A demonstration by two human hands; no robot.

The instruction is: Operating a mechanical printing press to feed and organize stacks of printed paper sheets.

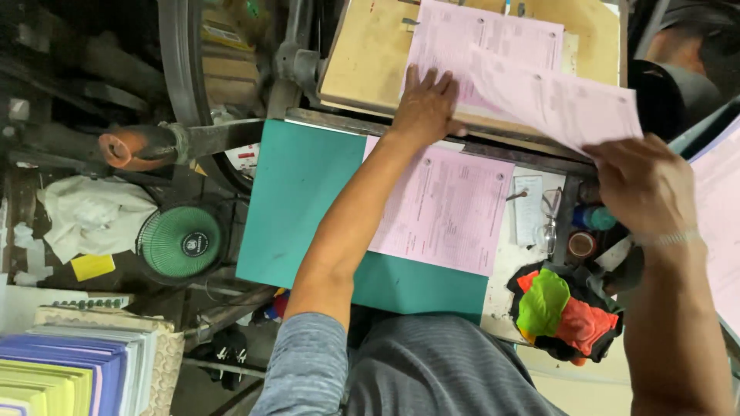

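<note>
Cluttered print-shop bench: our left hand (424, 104) lies flat and open on the pink stack (493, 38) on the wooden board (362, 58) at upper centre, our right hand (644, 185) pinches one lifted pink sheet (563, 104), and another printed pink sheet (451, 208) already lies on the teal board (301, 200) below.

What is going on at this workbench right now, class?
A person is handling pink printed sheets. Their left hand presses flat on the stack of pink sheets lying on a tilted wooden board. Their right hand lifts the top pink sheet by its edge. Another pink sheet lies below on a teal board, beside a pile of bright rags.
</note>
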